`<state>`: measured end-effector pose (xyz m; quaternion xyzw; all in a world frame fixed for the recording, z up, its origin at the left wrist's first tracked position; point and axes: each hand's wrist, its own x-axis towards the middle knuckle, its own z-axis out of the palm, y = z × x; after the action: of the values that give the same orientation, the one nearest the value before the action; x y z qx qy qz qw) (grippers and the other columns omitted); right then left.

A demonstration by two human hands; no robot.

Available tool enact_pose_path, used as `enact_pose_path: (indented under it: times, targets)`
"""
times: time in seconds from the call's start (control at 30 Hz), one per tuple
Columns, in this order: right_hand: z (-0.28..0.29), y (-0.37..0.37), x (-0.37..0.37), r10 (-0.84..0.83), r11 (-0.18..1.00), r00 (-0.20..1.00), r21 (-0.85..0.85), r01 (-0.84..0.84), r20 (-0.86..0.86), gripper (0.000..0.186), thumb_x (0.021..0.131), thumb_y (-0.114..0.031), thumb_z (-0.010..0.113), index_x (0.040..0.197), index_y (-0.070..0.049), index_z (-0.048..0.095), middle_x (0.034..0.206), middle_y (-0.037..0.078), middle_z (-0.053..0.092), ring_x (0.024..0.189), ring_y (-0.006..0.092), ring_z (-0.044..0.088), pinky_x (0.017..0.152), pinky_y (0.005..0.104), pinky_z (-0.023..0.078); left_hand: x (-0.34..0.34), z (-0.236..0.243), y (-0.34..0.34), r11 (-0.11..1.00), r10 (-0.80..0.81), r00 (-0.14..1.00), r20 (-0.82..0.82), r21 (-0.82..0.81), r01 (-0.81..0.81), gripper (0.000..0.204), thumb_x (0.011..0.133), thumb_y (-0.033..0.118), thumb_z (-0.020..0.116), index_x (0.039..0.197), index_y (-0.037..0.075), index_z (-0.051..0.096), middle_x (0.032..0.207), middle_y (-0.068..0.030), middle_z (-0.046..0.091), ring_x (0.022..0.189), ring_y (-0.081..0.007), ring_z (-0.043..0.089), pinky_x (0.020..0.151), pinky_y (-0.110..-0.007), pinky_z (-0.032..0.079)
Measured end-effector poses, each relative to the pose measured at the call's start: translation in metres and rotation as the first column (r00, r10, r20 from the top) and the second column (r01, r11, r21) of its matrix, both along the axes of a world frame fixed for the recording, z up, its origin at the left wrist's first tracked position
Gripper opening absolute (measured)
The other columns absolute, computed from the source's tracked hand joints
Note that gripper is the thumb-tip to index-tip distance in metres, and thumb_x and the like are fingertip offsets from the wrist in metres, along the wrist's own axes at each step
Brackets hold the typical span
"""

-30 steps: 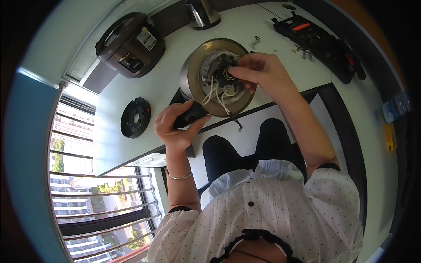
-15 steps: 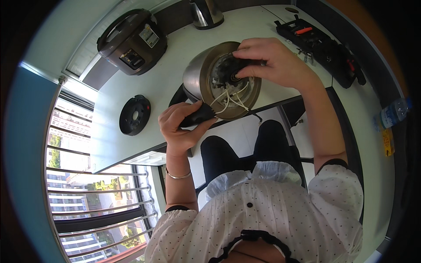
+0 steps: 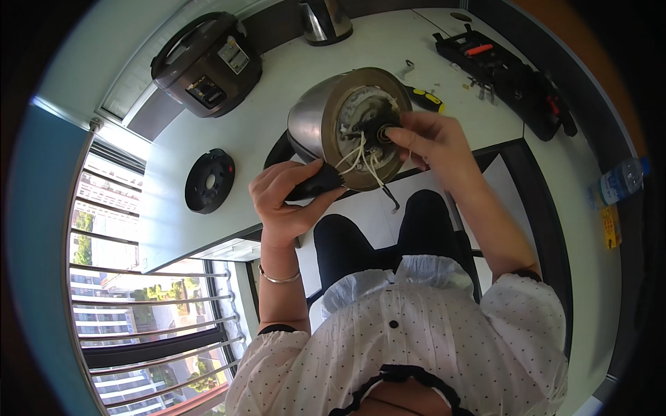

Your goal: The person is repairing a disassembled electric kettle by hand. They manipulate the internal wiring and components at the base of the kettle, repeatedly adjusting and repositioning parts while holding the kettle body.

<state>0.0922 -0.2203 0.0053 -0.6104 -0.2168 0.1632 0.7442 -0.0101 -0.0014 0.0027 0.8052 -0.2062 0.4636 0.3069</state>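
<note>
A steel electric kettle (image 3: 312,109) is tipped over with its opened underside turned toward me. White wires (image 3: 362,157) run from inside that underside, and one with a dark end hangs past its rim. My left hand (image 3: 286,197) is closed round the kettle's black handle (image 3: 316,184). My right hand (image 3: 431,144) pinches a black round connector (image 3: 382,132) with a metal ring at the kettle's underside; some of its fingers are hidden behind it. A black round base cover (image 3: 210,182) lies on the counter at the left.
A yellow-and-black screwdriver (image 3: 426,99) lies behind the kettle, near loose small metal parts (image 3: 408,68). An open black tool case (image 3: 496,73) is at the far right. A brown rice cooker (image 3: 208,66) and another steel kettle (image 3: 325,24) stand at the back. A water bottle (image 3: 622,179) is at right.
My right hand has come nearer to me and slightly right, bringing the connector lower. The kettle's underside, the screwdriver and a small metal part show more. My left hand keeps its hold.
</note>
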Motion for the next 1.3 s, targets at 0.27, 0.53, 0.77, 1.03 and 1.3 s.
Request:
enact_pose_path:
  times: [0.27,0.53,0.77,1.03,1.3]
  targets:
    - [0.025,0.0,0.041,0.068,0.992,0.679,-0.124,0.035,0.731,0.033,0.078,-0.007,0.075,0.107,0.004,0.064,0.086,0.005,0.064,0.064,0.0093,0.059,0.053,0.0219,0.045,0.002,-0.001,0.0,1.0,0.003,1.0,0.001,-0.014,-0.003,0.036,0.048,0.008,0.087,0.079,0.001,0.07,0.065,-0.0086,0.065,0.056,-0.0184,0.063,0.054,-0.025,0.049]
    - [0.004,0.001,0.013,0.026,0.998,0.997,0.055,-0.022,-0.072,0.034,0.08,-0.018,0.076,0.098,0.009,0.065,0.07,0.005,0.062,0.052,0.0085,0.055,0.041,0.0204,0.04,-0.003,0.0,0.003,1.0,0.017,0.998,-0.059,0.006,-0.017,0.04,0.048,0.0,0.087,0.083,-0.004,0.069,0.076,-0.0121,0.069,0.066,-0.0164,0.065,0.062,-0.025,0.051]
    - [-0.004,0.008,0.009,0.037,0.992,0.999,0.119,-0.035,-0.01,0.026,0.082,-0.013,0.074,0.098,0.005,0.066,0.067,0.004,0.061,0.051,0.0089,0.054,0.044,0.0208,0.041,0.002,-0.005,0.005,0.998,0.005,1.0,-0.01,-0.067,-0.006,0.037,0.047,0.007,0.088,0.079,0.001,0.07,0.065,-0.0088,0.065,0.057,-0.0177,0.063,0.055,-0.024,0.049]
    - [0.021,-0.002,0.055,0.132,0.988,0.496,-0.152,-0.001,0.858,0.034,0.078,0.002,0.072,0.11,0.006,0.062,0.103,0.009,0.063,0.07,0.0122,0.063,0.055,0.0228,0.049,0.001,0.0,0.004,0.999,0.001,1.0,-0.003,-0.033,-0.001,0.036,0.048,0.007,0.088,0.078,0.001,0.069,0.065,-0.009,0.065,0.057,-0.0185,0.064,0.055,-0.025,0.049]
    - [0.006,-0.001,0.027,0.106,0.994,0.993,0.019,-0.106,-0.052,0.027,0.082,-0.015,0.074,0.095,0.006,0.064,0.066,0.005,0.06,0.046,0.0093,0.051,0.04,0.0231,0.036,-0.002,-0.002,0.003,1.0,-0.003,0.998,-0.056,-0.007,0.002,0.04,0.048,0.0,0.087,0.084,-0.003,0.069,0.075,-0.0113,0.069,0.065,-0.017,0.065,0.062,-0.025,0.051]
